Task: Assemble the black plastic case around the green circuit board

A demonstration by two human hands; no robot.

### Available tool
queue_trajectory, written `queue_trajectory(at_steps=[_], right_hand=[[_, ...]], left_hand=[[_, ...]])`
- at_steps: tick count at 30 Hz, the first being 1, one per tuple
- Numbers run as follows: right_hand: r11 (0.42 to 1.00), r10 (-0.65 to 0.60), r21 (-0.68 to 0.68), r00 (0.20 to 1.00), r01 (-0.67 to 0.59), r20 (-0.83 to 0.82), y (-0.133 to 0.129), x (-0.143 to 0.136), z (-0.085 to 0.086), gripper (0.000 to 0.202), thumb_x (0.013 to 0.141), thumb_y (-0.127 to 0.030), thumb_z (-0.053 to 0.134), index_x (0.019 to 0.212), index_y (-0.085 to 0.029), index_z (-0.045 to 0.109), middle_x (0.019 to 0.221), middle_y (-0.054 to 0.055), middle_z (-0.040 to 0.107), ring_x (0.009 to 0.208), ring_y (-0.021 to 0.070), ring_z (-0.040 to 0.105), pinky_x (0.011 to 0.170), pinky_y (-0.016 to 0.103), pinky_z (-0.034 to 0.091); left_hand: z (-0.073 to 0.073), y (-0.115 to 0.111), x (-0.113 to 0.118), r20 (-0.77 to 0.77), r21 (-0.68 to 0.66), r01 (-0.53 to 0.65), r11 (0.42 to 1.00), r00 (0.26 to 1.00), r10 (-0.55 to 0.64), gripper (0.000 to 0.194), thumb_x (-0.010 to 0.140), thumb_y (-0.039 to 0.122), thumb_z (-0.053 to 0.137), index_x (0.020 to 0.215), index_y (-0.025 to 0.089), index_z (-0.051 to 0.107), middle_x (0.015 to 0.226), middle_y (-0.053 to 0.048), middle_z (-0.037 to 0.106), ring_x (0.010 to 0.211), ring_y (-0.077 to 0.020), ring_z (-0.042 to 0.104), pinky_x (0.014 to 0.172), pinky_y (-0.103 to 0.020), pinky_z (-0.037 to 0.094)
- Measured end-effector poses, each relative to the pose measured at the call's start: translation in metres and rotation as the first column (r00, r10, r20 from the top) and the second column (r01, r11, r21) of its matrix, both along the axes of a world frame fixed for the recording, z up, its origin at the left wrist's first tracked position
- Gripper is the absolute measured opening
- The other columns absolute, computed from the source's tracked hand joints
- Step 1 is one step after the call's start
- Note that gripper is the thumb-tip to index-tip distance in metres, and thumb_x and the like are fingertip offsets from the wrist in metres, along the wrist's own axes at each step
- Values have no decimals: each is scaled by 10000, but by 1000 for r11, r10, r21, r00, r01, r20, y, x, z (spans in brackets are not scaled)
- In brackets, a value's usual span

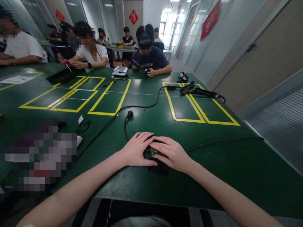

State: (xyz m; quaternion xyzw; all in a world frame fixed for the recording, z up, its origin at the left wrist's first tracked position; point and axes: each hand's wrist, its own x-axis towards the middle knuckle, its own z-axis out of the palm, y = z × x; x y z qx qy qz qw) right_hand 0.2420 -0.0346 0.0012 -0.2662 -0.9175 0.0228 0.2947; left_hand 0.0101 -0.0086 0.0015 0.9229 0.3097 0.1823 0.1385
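Note:
My left hand (138, 149) and my right hand (172, 153) meet over an opened black power adapter (158, 168) on the green table. Both hands curve around it, with fingertips together at the far side. Between them shows a small circuit board (152, 153) with coloured parts; most of it is hidden under my fingers. A black cord with a power plug (130, 114) comes out beyond my left hand. To the right of my right hand, another black cable (220, 142) runs toward the table edge.
Yellow tape rectangles (175, 119) mark the table (146, 126). A long black cable (101, 127) crosses it. Black tools with a cord (201, 92) lie at the right back. A white device (120, 71) stands farther off. Co-workers sit across; one person (151, 58) handles a dark tool.

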Motion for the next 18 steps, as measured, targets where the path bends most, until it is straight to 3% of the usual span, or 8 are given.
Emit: queue_trajectory(at_steps=[2,5,9,18], right_hand=[[998,15,-61,1000,-15,-1,3,3,-2,411,998,-320,646,1389,-193,649,1300,147,736,1308,298,645,1074,500,564],[993,39,-109,999,-40,-16,6,8,-3,526,950,-380,697,1441,-214,613,1328,156,719,1297,321,648,1077,536,554],[983,53,-175,999,-50,8,6,12,0,624,866,-416,774,1432,-208,611,1263,160,728,1195,328,675,1033,540,565],[977,-20,-215,1000,17,-11,13,21,3,421,857,-203,743,1271,-244,681,1005,80,743,973,269,670,797,409,631]], left_hand=[[-3,2,0,17,-3,-10,1000,1000,10,1014,735,705,831,1512,154,483,1595,-238,471,1465,-416,460,1202,-585,364],[-8,4,-1,41,-11,22,1000,999,-22,1023,759,755,784,1545,191,453,1654,-223,399,1521,-411,394,1244,-602,317],[-10,5,-2,17,-41,70,997,997,-69,962,833,693,756,1582,195,415,1673,-207,376,1559,-380,355,1278,-601,274],[-7,5,-3,13,-46,76,996,997,-76,641,1006,550,617,1534,208,493,1685,-185,361,1588,-328,319,1275,-584,313]])
